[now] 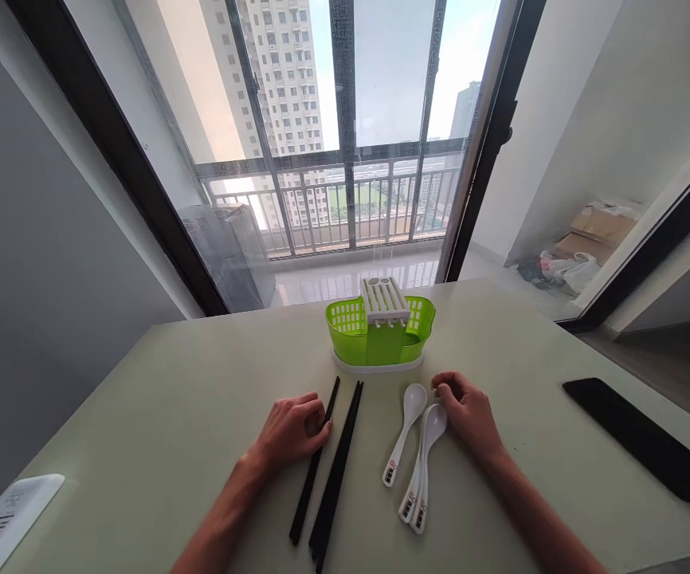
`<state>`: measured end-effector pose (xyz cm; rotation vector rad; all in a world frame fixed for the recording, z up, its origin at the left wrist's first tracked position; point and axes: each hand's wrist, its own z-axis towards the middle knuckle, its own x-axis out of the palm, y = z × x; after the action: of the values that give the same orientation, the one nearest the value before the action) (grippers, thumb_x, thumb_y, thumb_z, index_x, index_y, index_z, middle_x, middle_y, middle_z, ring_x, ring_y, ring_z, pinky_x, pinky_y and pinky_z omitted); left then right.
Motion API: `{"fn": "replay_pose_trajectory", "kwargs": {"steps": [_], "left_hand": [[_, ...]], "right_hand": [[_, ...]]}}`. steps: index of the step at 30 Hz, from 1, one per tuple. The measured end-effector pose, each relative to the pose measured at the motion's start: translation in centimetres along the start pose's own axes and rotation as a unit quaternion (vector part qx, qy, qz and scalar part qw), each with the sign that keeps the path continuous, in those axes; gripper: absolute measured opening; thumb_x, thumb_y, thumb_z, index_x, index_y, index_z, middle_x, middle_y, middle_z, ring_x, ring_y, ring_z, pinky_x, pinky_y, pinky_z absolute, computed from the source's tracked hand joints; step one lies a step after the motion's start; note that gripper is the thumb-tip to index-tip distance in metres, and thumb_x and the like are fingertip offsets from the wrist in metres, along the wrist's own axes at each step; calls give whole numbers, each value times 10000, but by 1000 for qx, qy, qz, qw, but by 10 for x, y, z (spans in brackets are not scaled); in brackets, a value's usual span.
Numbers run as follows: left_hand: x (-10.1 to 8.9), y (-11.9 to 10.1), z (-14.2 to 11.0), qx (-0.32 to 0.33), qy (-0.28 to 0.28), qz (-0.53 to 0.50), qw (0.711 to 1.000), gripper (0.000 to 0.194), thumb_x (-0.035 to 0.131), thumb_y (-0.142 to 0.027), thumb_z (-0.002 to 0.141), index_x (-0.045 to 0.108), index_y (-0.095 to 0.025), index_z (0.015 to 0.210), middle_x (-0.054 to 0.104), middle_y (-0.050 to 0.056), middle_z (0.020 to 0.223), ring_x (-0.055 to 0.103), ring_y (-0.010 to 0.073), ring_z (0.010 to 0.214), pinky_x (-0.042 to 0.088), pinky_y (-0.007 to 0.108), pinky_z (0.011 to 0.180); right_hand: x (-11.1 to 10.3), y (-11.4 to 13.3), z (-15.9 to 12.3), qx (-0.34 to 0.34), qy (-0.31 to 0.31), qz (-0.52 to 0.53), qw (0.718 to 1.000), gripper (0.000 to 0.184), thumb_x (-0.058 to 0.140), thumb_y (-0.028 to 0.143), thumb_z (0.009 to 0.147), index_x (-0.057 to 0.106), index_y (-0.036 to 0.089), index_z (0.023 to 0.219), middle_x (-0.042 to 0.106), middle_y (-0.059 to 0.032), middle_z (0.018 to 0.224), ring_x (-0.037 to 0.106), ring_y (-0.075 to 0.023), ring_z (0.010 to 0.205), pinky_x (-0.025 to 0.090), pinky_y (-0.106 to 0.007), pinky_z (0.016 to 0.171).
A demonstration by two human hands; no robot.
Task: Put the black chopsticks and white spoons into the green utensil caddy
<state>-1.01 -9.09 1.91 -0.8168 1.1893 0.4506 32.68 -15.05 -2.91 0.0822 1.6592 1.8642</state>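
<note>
My left hand (292, 429) rests on the pale table (171, 399) with fingers curled, its fingertips touching a black chopstick (314, 464); more black chopsticks (338, 470) lie just to its right. My right hand (468, 410) lies with fingers curled beside the bowls of white spoons (403, 432), touching the stacked pair (424, 466). Neither hand lifts anything. A green cutlery basket (381, 333) with a white slotted insert stands on a white base just beyond both hands.
A black flat device (644, 438) lies at the table's right edge. A white device (4, 518) sits at the left front corner. Behind the table are a large window, a balcony railing and cardboard boxes (601, 227) on the floor.
</note>
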Motion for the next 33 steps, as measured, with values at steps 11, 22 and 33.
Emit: {"fn": "replay_pose_trajectory", "kwargs": {"steps": [11, 22, 33], "left_hand": [[-1, -1, -1, -9, 5, -2, 1000, 275, 598, -380, 906, 518, -215, 700, 614, -28, 748, 501, 114, 593, 351, 266, 598], [-9, 1, 0, -15, 16, 2, 1000, 157, 576, -289, 878, 511, -225, 750, 591, -34, 723, 501, 127, 603, 360, 262, 609], [-21, 27, -2, -131, -56, 57, 988, 291, 546, -504, 950, 622, -224, 926, 678, 29, 811, 624, 216, 744, 455, 335, 718]], "right_hand": [[0, 1, 0, -3, -2, 0, 1000, 281, 517, 436, 821, 700, 222, 824, 734, -41, 780, 653, -225, 725, 475, -322, 698], [0, 0, 0, -1, 0, 4, 1000, 288, 516, 435, 825, 703, 217, 844, 729, -36, 771, 656, -223, 720, 477, -321, 690], [0, 0, 0, -2, 2, 6, 1000, 293, 513, 439, 827, 707, 221, 853, 734, -42, 769, 664, -233, 732, 480, -333, 701]]}}
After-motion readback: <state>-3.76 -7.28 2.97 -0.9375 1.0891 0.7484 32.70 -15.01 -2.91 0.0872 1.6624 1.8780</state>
